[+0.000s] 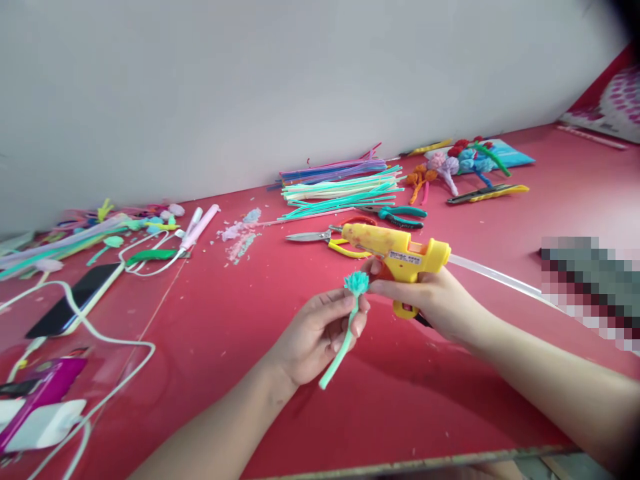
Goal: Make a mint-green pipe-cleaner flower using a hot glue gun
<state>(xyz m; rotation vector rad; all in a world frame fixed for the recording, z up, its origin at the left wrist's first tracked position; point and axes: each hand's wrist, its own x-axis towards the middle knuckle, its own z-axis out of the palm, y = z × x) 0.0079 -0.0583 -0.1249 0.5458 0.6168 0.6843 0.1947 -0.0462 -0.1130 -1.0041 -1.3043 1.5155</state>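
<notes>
Between the thumb and fingers of my left hand (320, 330) is a pipe-cleaner flower (356, 283) with a teal, tufted head and a pale green stem slanting down to the left. My right hand (440, 297) is wrapped round the handle of a yellow glue gun (385, 243), whose nozzle points left above the flower. A clear glue stick (495, 275) sticks out of the gun's back. The right fingertips are close beside the flower head; whether they touch it is unclear. Scissors (307, 237) with red and yellow handles lie just behind the gun's nozzle.
On the red table (200, 373) lie bundled pipe cleaners (345, 187), teal pliers (403, 215), a utility knife (495, 193), finished flowers (445, 167) and fuzz scraps (240, 233). At left are a phone (75, 300), white cables (120, 340) and a pink tool (200, 227). A wall stands behind.
</notes>
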